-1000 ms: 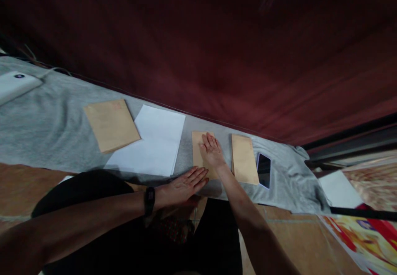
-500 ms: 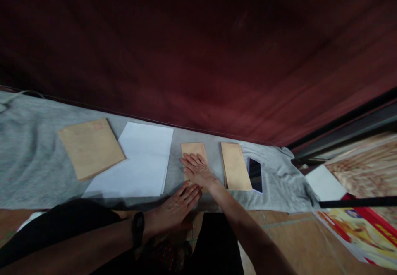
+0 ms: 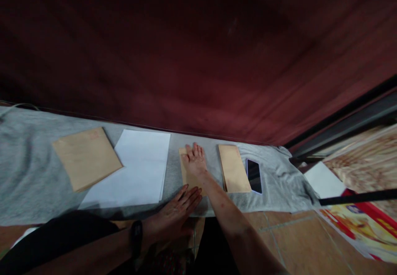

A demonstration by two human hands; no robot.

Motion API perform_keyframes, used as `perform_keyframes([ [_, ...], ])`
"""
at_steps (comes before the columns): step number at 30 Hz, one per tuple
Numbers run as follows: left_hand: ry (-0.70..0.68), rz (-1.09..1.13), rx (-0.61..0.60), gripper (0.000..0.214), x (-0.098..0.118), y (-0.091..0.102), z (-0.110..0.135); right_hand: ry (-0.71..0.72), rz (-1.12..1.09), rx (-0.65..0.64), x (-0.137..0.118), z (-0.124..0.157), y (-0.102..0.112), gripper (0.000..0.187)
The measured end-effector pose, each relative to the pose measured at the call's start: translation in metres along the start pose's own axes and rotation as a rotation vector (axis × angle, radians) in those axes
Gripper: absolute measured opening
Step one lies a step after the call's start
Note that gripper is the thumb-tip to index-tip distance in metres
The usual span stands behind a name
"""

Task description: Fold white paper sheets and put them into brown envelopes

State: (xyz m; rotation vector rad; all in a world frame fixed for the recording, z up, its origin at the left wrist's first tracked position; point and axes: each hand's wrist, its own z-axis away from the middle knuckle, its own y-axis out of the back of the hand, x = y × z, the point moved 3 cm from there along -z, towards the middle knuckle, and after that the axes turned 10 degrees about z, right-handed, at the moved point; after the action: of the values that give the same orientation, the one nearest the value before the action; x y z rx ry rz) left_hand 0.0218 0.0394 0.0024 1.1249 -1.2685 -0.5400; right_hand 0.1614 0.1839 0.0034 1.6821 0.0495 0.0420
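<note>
My right hand (image 3: pixel 195 161) lies flat with fingers stretched out on a small brown envelope (image 3: pixel 186 175) on the grey cloth (image 3: pixel 27 159). The fingertips reach the envelope's far end. My left hand (image 3: pixel 178 209), a black watch on its wrist, rests flat at the near end of the same envelope, fingers out and pointing right. A second narrow brown envelope stack (image 3: pixel 233 168) lies just right of my right hand.
A dark phone (image 3: pixel 254 175) lies beside the right envelope stack. White sheets (image 3: pixel 136 169) and a large brown envelope (image 3: pixel 85 157) lie to the left. A dark red curtain hangs behind. Tiled floor, a white sheet (image 3: pixel 322 180) and a colourful print (image 3: pixel 362 229) are at right.
My right hand slid along the small envelope toward its far end. My left hand stayed at the near end. The camera shifted, so everything sits a little lower and further left.
</note>
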Motion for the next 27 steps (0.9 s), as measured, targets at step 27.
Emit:
perform_keyframes([
  [27, -0.036, 0.177, -0.142, 0.068, -0.016, 0.034, 0.003, 0.203, 0.079, 0.134, 0.03, 0.198, 0.02, 0.059],
])
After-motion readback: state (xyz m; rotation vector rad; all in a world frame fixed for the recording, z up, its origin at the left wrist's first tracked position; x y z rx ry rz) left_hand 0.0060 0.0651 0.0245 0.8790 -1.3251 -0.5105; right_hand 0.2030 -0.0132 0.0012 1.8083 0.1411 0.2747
